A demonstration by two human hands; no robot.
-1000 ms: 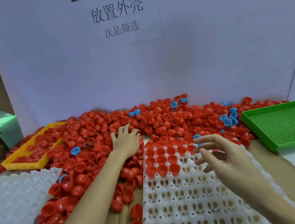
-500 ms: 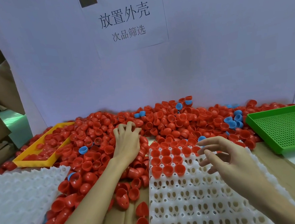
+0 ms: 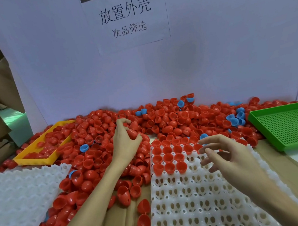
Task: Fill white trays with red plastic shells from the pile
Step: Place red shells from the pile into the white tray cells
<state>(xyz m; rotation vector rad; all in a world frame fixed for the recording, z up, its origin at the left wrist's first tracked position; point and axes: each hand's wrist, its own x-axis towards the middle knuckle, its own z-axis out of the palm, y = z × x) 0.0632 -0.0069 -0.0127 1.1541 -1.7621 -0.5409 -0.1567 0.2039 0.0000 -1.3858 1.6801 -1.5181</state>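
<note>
A big pile of red plastic shells (image 3: 166, 122) covers the back of the table. My left hand (image 3: 125, 142) lies in the pile with its fingers curled round a red shell (image 3: 133, 132). A white tray (image 3: 196, 197) with many sockets lies in front of me; several red shells (image 3: 168, 157) sit in its far left rows. My right hand (image 3: 230, 155) hovers over the tray's far right part, fingers spread and loosely bent, holding nothing.
A second white tray (image 3: 14, 197) lies at the left. A yellow tray (image 3: 37, 158) with red shells sits at the back left, a green perforated tray (image 3: 292, 123) at the right. A few blue shells (image 3: 236, 118) are mixed in. A white wall with a paper sign stands behind.
My left hand, flat on the pile a second ago, has curled its fingers round a shell. My right hand has barely moved over the tray.
</note>
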